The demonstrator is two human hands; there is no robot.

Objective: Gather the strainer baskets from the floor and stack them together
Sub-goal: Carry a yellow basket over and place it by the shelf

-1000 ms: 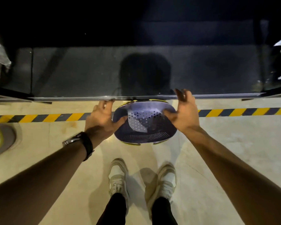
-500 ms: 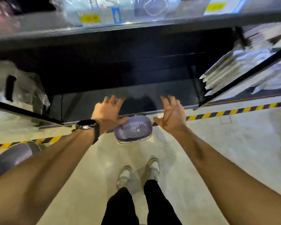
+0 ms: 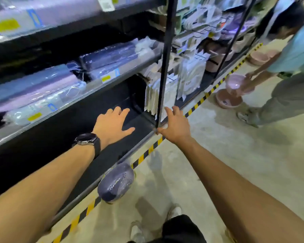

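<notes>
A purple strainer basket (image 3: 116,182) sits on the floor against the striped edge of the shelf base, below my arms. My left hand (image 3: 112,126), with a black watch on the wrist, hovers open over the dark bottom shelf. My right hand (image 3: 175,126) is open too, fingers spread, beside the black shelf post (image 3: 163,67). Neither hand touches the basket. At the far right, pink baskets (image 3: 228,100) lie on the floor, and another person's hands hold a pink one (image 3: 235,84).
Black shelving (image 3: 77,106) with wrapped goods runs along the left. Yellow-black tape (image 3: 147,151) marks its base. Another person (image 3: 288,76) bends over at the right. More pink bowls (image 3: 260,57) sit further back. My shoes (image 3: 174,213) are near the bottom.
Both hands let go of the purple basket, which stays on the floor, and rose open. The view swung up and to the right, bringing the other person and pink baskets into sight.
</notes>
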